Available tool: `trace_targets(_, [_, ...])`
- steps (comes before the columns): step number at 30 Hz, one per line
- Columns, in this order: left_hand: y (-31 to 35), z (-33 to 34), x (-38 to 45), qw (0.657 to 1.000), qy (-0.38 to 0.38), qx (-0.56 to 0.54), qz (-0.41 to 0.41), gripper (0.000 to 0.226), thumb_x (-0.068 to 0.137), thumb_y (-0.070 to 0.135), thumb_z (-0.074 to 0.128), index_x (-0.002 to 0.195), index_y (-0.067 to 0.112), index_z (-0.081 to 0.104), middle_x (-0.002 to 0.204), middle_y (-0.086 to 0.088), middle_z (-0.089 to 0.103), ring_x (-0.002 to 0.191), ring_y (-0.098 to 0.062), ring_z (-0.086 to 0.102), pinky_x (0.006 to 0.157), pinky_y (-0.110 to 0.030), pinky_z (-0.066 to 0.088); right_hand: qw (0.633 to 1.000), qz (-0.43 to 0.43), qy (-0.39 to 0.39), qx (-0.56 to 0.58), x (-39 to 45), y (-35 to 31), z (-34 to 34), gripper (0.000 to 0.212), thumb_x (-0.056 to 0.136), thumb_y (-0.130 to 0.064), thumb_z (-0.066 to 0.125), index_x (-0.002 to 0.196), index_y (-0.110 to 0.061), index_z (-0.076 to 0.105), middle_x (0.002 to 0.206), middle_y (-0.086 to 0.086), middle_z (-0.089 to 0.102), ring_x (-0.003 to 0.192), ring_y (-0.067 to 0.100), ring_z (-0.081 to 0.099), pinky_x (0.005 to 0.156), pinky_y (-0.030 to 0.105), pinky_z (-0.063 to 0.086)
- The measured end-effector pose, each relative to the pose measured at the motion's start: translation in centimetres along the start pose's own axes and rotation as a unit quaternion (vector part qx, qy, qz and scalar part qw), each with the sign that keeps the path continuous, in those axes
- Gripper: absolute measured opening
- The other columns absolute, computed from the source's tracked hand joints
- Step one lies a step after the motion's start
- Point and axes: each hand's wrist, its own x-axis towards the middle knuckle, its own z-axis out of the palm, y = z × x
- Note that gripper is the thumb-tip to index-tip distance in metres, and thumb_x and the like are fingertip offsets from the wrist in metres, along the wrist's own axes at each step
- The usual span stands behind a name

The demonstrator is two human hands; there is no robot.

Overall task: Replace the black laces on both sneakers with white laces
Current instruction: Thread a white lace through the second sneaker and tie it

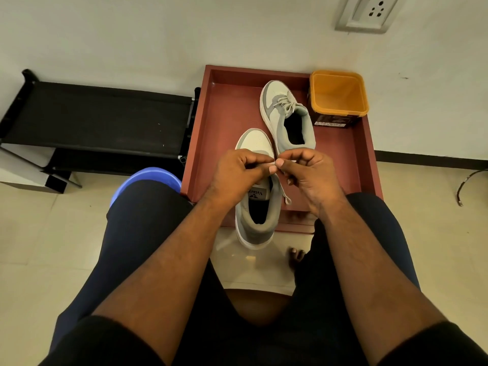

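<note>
A tongue label [259, 193] inside the near sneaker [257, 217] reads "Velar…", partly hidden; the container's label [333, 124] is illegible.

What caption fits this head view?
Both hands pinch a pale lace over the near sneaker on a red tray.

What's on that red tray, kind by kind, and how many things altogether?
On the red tray:
Sneakers: 2, the far sneaker tied with a pale lace, and the near sneaker whose heel overhangs the tray's edge
Orange tub: 1, open, in the far right corner
Total: 3
Both hands, left hand and right hand, pinch a pale lace over the near sneaker.
</note>
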Motion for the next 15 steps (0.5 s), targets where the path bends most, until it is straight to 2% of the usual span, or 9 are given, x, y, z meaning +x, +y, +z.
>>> trace_targets(4, [-0.9, 0.3, 0.3, 0.996, 0.033, 0.081, 0.025, 0.013, 0.079, 0.022, 0.078, 0.092, 0.022, 0.077, 0.082, 0.003, 0.068, 0.080, -0.015, 0.065, 0.074, -0.038, 0.057, 1.000, -0.001, 0.018, -0.005, 0.1, 0.1, 0.0, 0.011, 0.076, -0.007, 0.077, 0.086, -0.007, 0.072, 0.077, 0.013, 0.071, 0.064, 0.018, 0.060, 0.056, 0.022, 0.050])
trace_targets(6, [-1.1, 0.4, 0.3, 0.995, 0.035, 0.086, 0.033, 0.018, 0.081, 0.022, 0.076, 0.099, 0.020, 0.076, 0.087, 0.002, 0.070, 0.083, -0.013, 0.066, 0.078, -0.036, 0.057, 1.000, 0.006, 0.010, -0.008, 0.1, 0.1, 0.0, 0.010, 0.078, -0.007, 0.076, 0.087, -0.008, 0.073, 0.079, 0.013, 0.072, 0.065, 0.017, 0.062, 0.059, 0.024, 0.052])
trace_targets(8, [-0.8, 0.6, 0.1, 0.996, 0.025, 0.069, 0.049, 0.021, 0.084, 0.018, 0.074, 0.105, 0.019, 0.074, 0.092, 0.009, 0.071, 0.089, -0.006, 0.068, 0.085, -0.031, 0.057, 1.000, 0.012, 0.004, -0.002, 0.2, 0.2, 0.0, 0.008, 0.079, -0.007, 0.075, 0.087, -0.008, 0.074, 0.079, 0.014, 0.073, 0.064, 0.017, 0.062, 0.060, 0.025, 0.052])
trace_targets(10, [-0.7, 0.7, 0.0, 0.995, 0.026, 0.066, 0.064, 0.021, 0.085, 0.015, 0.072, 0.105, 0.020, 0.074, 0.091, 0.019, 0.068, 0.090, 0.001, 0.068, 0.088, -0.029, 0.056, 1.000, 0.015, 0.005, -0.003, 0.2, 0.3, -0.1, 0.007, 0.080, -0.007, 0.074, 0.087, -0.009, 0.074, 0.080, 0.014, 0.073, 0.064, 0.016, 0.062, 0.060, 0.025, 0.052])
trace_targets(12, [-0.9, 0.7, 0.1, 0.994, 0.043, 0.083, 0.064, 0.016, 0.085, 0.015, 0.071, 0.101, 0.018, 0.076, 0.088, 0.021, 0.067, 0.088, 0.003, 0.067, 0.086, -0.027, 0.056, 1.000, 0.009, 0.021, -0.007, 0.2, 0.3, -0.2, 0.006, 0.080, -0.006, 0.074, 0.086, -0.009, 0.074, 0.079, 0.014, 0.072, 0.062, 0.015, 0.060, 0.058, 0.024, 0.051])
trace_targets(15, [-1.6, 0.5, 0.3, 0.989, 0.071, 0.126, 0.040, 0.012, 0.085, 0.022, 0.071, 0.095, 0.022, 0.076, 0.087, 0.018, 0.065, 0.088, -0.001, 0.064, 0.083, -0.031, 0.055, 0.993, -0.013, 0.028, -0.112, 0.5, 0.8, -0.7, 0.004, 0.082, -0.011, 0.074, 0.086, -0.010, 0.073, 0.074, 0.009, 0.070, 0.059, 0.010, 0.058, 0.053, 0.019, 0.048])
